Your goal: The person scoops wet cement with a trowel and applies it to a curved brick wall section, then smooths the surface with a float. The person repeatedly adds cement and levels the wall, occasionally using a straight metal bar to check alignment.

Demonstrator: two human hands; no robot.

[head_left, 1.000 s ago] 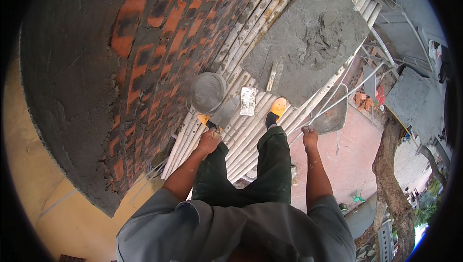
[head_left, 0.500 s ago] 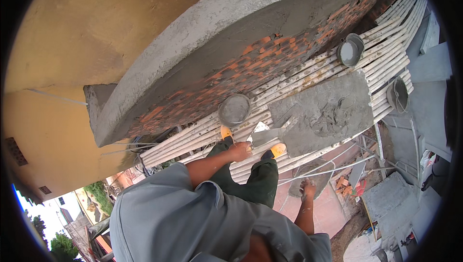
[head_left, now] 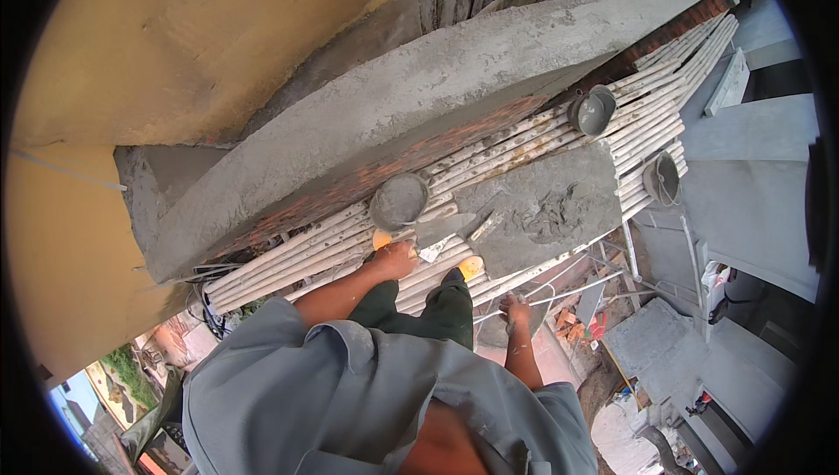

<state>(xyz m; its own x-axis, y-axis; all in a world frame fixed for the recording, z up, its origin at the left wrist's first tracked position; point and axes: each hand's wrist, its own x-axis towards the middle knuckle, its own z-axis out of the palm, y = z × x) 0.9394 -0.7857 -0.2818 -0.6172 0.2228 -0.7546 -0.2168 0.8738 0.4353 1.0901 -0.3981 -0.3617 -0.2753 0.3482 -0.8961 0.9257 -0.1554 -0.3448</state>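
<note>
My left hand [head_left: 396,260] is closed around the handle of a trowel; its flat grey blade [head_left: 443,228] points right, past the bucket. Close to the blade lies a shiny pale flat piece [head_left: 434,249]. A light, mortar-stained stick-like handle [head_left: 484,226] rests on the left edge of the mortar board [head_left: 498,252], whose right half carries a wet grey heap of mortar [head_left: 564,210]. My right hand [head_left: 516,309] hangs apart over the platform's near side with curled fingers; whether they hold anything is hidden.
A round bucket [head_left: 400,201] of grey mortar stands on the pole platform [head_left: 306,254]. Two more buckets [head_left: 592,110] [head_left: 662,180] stand farther right. Beyond runs a curved brick wall with a plastered top [head_left: 376,82]. Metal scaffold bars [head_left: 577,287] and rubble [head_left: 572,326] lie below.
The view has shifted, showing more of the wall's top. My left hand and the trowel blade have moved nearer the closest bucket. My right hand stays lowered with its fingers curled.
</note>
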